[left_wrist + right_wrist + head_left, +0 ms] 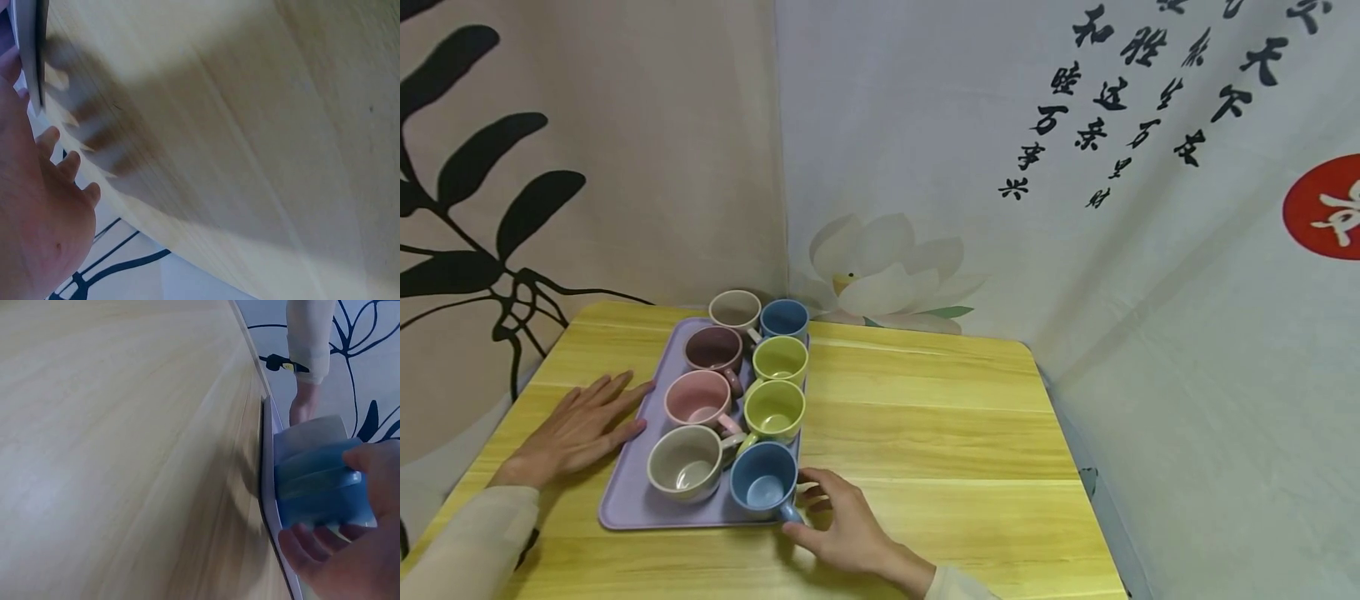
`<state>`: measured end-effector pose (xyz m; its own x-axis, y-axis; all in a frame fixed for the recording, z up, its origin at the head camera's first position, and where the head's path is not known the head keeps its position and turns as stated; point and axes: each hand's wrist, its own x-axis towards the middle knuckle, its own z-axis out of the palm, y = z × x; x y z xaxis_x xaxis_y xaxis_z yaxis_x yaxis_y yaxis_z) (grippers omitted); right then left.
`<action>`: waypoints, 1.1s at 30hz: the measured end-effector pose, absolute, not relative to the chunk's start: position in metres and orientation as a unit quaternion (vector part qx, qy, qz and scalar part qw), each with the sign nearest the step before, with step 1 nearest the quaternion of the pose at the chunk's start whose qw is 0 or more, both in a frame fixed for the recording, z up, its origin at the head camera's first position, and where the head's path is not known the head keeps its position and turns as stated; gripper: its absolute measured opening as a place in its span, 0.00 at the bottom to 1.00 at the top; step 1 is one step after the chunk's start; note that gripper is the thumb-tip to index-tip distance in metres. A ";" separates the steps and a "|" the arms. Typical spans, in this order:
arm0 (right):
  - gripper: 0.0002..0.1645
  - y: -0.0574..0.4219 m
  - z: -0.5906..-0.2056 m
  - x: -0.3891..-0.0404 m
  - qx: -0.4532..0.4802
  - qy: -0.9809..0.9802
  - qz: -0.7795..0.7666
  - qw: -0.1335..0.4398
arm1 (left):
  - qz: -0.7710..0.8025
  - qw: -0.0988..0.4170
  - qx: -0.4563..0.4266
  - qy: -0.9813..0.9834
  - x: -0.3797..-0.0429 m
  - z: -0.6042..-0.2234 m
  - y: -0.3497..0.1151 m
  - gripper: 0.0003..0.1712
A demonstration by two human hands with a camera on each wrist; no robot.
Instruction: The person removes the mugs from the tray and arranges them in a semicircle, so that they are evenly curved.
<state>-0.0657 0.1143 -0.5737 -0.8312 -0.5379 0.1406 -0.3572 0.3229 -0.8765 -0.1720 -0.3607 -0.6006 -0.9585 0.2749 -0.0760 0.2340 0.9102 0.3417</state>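
At the near right corner of a lilac tray stands a blue mug, upright, its handle toward the person. My right hand holds this mug from the right, thumb at the handle and fingers curled at its side; the right wrist view shows the same blue mug. My left hand lies with spread, fairly straight fingers against the tray's left edge. Beside the blue mug is a grey-white mug. Behind them stand a pink mug, a mauve mug and two yellow-green mugs, the nearer yellow-green mug among them.
At the tray's far end are a beige mug and another blue mug. The tray rests on the left part of a wooden table. Printed cloth hangs behind the table and along its right side.
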 end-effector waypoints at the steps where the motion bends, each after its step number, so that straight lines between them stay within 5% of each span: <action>1: 0.37 0.116 -0.574 -0.066 -0.271 0.806 -0.518 0.095 | 0.168 0.062 0.130 0.975 -0.172 -0.600 -0.361 0.45; 16: 0.09 0.124 -0.570 -0.069 -0.257 0.788 -0.539 0.154 | 0.172 0.066 0.124 0.975 -0.171 -0.602 -0.360 0.45; 33: 0.18 0.126 -0.566 -0.070 -0.242 0.781 -0.537 0.207 | 0.176 0.067 0.124 0.974 -0.172 -0.603 -0.361 0.44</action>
<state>-0.0700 0.1263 -0.5661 -0.7974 -0.6000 -0.0638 -0.1551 0.3061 -0.9393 -0.1718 -0.3608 -0.6027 -0.9601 0.2659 -0.0870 0.2187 0.9073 0.3591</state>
